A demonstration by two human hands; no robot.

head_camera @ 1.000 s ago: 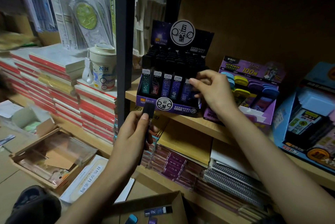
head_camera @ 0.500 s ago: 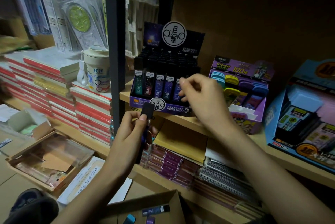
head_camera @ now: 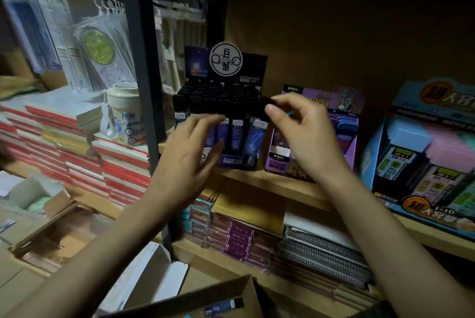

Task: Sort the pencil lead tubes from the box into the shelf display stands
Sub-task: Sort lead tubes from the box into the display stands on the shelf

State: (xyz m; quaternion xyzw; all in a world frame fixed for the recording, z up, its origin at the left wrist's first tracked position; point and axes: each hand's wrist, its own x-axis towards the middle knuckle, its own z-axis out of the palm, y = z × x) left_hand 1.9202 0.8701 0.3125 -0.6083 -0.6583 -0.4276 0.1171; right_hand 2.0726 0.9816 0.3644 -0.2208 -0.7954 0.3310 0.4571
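My right hand (head_camera: 300,132) pinches a lead tube (head_camera: 266,101) by its black cap, just above the right front corner of the purple display stand (head_camera: 239,163) on the shelf (head_camera: 282,184). My left hand (head_camera: 190,148) hangs in front of the stand, fingers spread and relaxed, holding nothing. The stand's rows look almost full, so I judge the sorting well along; at least one spare tube (head_camera: 223,305) lies in the cardboard box (head_camera: 205,294) below, not yet sorted

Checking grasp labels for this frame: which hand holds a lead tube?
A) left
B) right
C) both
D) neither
B: the right hand pinches a dark lead tube above the display stand, while the left hand is spread with nothing in it.
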